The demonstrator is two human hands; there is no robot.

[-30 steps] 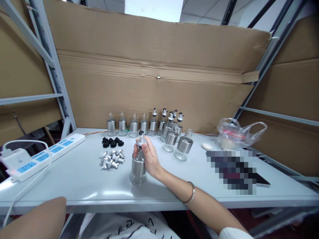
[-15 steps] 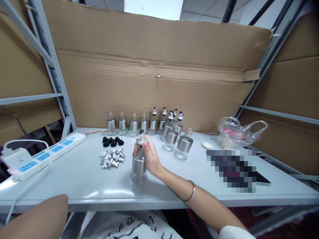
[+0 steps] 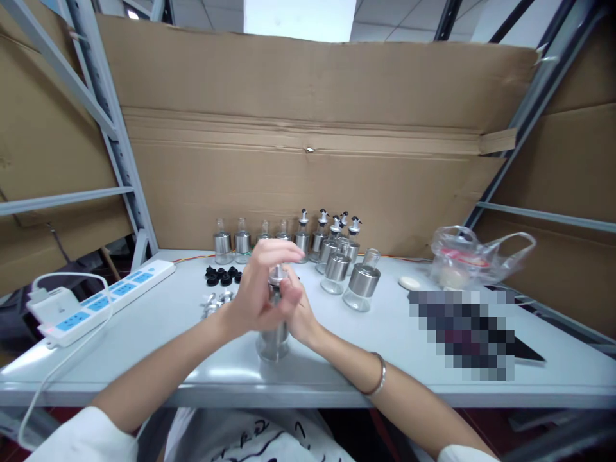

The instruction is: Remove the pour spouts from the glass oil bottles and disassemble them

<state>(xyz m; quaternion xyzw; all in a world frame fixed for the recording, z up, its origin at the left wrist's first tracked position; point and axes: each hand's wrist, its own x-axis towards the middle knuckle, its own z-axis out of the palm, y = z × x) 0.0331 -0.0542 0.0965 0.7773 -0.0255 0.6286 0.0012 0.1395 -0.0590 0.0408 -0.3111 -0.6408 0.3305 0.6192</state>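
Observation:
A glass bottle with a steel sleeve (image 3: 273,339) stands on the grey table (image 3: 144,346) in front of me. My right hand (image 3: 299,313) is wrapped round its neck from the right. My left hand (image 3: 257,285) has come over its silver pourer top (image 3: 276,277), fingers curled about the top. Just left of the hands lie a heap of silver pourer caps (image 3: 215,304) and several black stoppers (image 3: 222,276). Whether the left fingers grip the top is hidden.
A row of like bottles (image 3: 269,239) stands at the back against the cardboard wall, some with pourers; two larger ones (image 3: 362,281) stand nearer. A white power strip (image 3: 103,295) lies left, a plastic bag (image 3: 462,260) and a small white disc (image 3: 409,282) right.
My left arm has risen from below the table edge and its hand now covers the bottle's top. The right hand stays on the bottle. The view has shifted slightly.

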